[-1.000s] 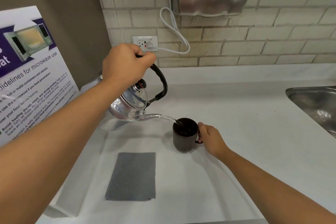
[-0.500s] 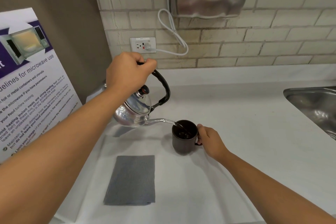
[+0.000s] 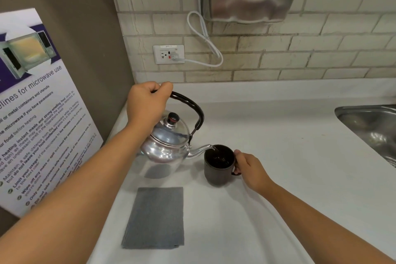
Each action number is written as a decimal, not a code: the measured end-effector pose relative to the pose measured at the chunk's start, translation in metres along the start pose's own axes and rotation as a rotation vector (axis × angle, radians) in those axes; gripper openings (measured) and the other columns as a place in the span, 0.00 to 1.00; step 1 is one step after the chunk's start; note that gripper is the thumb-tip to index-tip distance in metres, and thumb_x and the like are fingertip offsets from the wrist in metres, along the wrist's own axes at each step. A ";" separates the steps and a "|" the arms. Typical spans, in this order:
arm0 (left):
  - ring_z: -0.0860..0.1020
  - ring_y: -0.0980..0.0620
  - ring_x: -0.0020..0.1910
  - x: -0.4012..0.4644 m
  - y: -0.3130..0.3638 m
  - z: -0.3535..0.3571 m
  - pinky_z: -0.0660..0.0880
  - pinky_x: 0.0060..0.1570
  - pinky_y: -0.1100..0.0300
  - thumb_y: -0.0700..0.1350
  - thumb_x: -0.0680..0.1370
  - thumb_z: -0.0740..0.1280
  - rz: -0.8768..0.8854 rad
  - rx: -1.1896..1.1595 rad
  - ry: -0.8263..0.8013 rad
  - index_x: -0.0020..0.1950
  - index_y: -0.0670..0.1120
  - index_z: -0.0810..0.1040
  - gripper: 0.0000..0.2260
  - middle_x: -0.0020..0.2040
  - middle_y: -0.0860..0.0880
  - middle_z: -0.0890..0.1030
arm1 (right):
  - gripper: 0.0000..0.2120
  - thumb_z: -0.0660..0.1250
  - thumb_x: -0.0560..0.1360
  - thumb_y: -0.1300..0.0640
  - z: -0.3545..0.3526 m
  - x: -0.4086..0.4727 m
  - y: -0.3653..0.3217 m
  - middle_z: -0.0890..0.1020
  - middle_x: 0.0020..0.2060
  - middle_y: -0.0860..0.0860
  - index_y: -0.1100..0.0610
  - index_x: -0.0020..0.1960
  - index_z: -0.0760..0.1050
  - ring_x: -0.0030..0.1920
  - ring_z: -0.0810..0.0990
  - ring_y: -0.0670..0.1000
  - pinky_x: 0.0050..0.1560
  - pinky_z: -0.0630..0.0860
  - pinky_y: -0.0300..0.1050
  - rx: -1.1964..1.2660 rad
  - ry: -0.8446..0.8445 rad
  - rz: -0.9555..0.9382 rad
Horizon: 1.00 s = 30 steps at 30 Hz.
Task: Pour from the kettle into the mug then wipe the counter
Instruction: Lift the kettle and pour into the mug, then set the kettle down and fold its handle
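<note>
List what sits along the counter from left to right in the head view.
microwave poster → left hand → kettle → dark mug → right hand → steel sink

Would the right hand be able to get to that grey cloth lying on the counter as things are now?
Probably yes, once free. The right hand grips the handle of the mug, but the grey cloth lies flat on the counter just in front of the mug, with nothing on the counter between them.
</note>
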State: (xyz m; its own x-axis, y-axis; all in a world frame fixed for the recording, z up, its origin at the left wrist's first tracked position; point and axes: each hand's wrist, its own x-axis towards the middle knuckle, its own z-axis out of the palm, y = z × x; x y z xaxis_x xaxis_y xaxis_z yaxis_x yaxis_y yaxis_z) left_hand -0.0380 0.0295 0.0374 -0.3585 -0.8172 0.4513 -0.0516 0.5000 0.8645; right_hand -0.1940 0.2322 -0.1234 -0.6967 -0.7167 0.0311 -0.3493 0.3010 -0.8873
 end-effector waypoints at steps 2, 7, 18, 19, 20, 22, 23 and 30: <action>0.55 0.57 0.22 0.002 -0.001 0.001 0.56 0.22 0.65 0.46 0.68 0.66 -0.029 -0.073 0.021 0.20 0.49 0.59 0.21 0.19 0.55 0.55 | 0.23 0.51 0.81 0.48 -0.001 0.001 0.002 0.70 0.25 0.48 0.55 0.29 0.62 0.29 0.70 0.47 0.37 0.71 0.41 -0.010 -0.009 0.001; 0.55 0.56 0.24 0.008 -0.008 -0.001 0.56 0.21 0.66 0.46 0.70 0.65 -0.182 -0.173 0.095 0.24 0.50 0.57 0.20 0.24 0.53 0.57 | 0.26 0.53 0.80 0.47 -0.010 0.003 -0.004 0.80 0.28 0.51 0.61 0.31 0.74 0.34 0.79 0.50 0.47 0.76 0.48 0.009 -0.106 0.082; 0.57 0.56 0.20 0.041 -0.031 -0.017 0.54 0.20 0.67 0.47 0.68 0.65 -0.462 -0.472 0.311 0.24 0.52 0.62 0.15 0.22 0.55 0.62 | 0.13 0.64 0.76 0.56 -0.049 0.060 -0.100 0.83 0.33 0.48 0.62 0.36 0.77 0.42 0.81 0.48 0.58 0.77 0.57 0.058 -0.086 -0.059; 0.57 0.56 0.19 0.043 -0.036 -0.016 0.54 0.20 0.68 0.47 0.68 0.65 -0.461 -0.472 0.317 0.22 0.52 0.62 0.17 0.21 0.55 0.62 | 0.13 0.64 0.75 0.55 -0.045 0.068 -0.116 0.82 0.32 0.47 0.61 0.36 0.77 0.40 0.80 0.47 0.58 0.77 0.57 0.075 -0.087 -0.119; 0.57 0.57 0.18 0.045 -0.042 -0.015 0.55 0.20 0.69 0.46 0.70 0.65 -0.457 -0.473 0.319 0.21 0.51 0.62 0.19 0.20 0.56 0.61 | 0.13 0.65 0.75 0.54 -0.040 0.076 -0.132 0.82 0.32 0.48 0.60 0.35 0.77 0.40 0.80 0.47 0.58 0.77 0.57 0.091 -0.085 -0.180; 0.58 0.58 0.18 0.050 -0.057 -0.011 0.56 0.19 0.71 0.44 0.72 0.64 -0.431 -0.464 0.313 0.20 0.51 0.62 0.21 0.20 0.56 0.61 | 0.13 0.65 0.73 0.50 -0.023 0.092 -0.160 0.83 0.35 0.50 0.58 0.37 0.77 0.40 0.81 0.47 0.55 0.76 0.53 0.085 -0.057 -0.276; 0.58 0.58 0.19 0.051 -0.065 -0.008 0.56 0.20 0.70 0.43 0.72 0.64 -0.405 -0.449 0.304 0.21 0.51 0.62 0.21 0.20 0.56 0.60 | 0.13 0.64 0.73 0.48 -0.012 0.100 -0.171 0.83 0.37 0.53 0.58 0.38 0.76 0.41 0.81 0.48 0.52 0.76 0.48 0.060 -0.042 -0.318; 0.61 0.59 0.20 0.067 -0.112 0.004 0.59 0.21 0.67 0.45 0.72 0.64 -0.355 -0.348 0.269 0.19 0.52 0.64 0.21 0.19 0.58 0.62 | 0.15 0.60 0.78 0.45 0.066 0.140 -0.180 0.77 0.48 0.53 0.56 0.54 0.75 0.45 0.77 0.51 0.48 0.75 0.45 -0.274 -0.212 -0.559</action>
State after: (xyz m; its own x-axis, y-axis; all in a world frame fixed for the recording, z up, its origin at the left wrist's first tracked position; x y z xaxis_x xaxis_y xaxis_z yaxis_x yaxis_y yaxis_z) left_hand -0.0598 -0.0802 -0.0300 -0.1228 -0.9851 0.1202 0.2005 0.0940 0.9752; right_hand -0.1877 0.0362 0.0105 -0.2355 -0.9116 0.3371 -0.7894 -0.0230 -0.6135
